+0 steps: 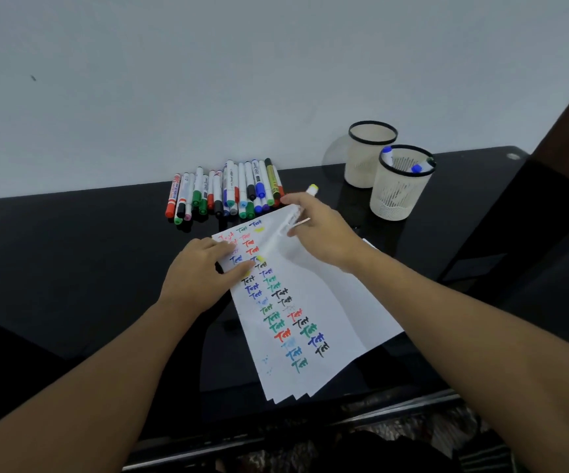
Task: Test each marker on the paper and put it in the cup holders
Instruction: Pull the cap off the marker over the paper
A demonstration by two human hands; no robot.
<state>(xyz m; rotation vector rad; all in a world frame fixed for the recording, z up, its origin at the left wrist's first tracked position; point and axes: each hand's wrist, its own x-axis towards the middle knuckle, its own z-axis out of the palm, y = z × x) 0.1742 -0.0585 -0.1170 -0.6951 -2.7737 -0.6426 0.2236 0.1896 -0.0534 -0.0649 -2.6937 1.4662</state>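
Looking down at the black bench (71, 254), I see my left hand (204, 271) lying flat with straight fingers on the upper left corner of the paper (324, 302), pinning it in place. The paper is a small fanned stack of white sheets, and its top sheet carries two columns of the word "Test" in red, blue, green, black and purple, with a couple of yellow dabs near the top.

My right hand (320, 230) hovers over the far edge of the paper, fingers curled round a white marker (305, 206) with a yellow end; that yellow end pokes out past the hand toward the cups, while the rest of the barrel is motion-blurred, so I cannot tell whether its cap is on.

Beyond the paper, against the pale wall (208, 80), a pile of markers (228, 192) lies side by side on the bench, caps in red, green, black, blue, pink and purple pointing mostly my way.

To the right stand two cream mesh cup holders with black rims, touching or nearly so. The nearer cup holder (401, 192) has at least two blue-capped markers (419, 167) leaning inside it. The farther cup holder (366, 155), just behind it to the left, shows nothing above its rim.
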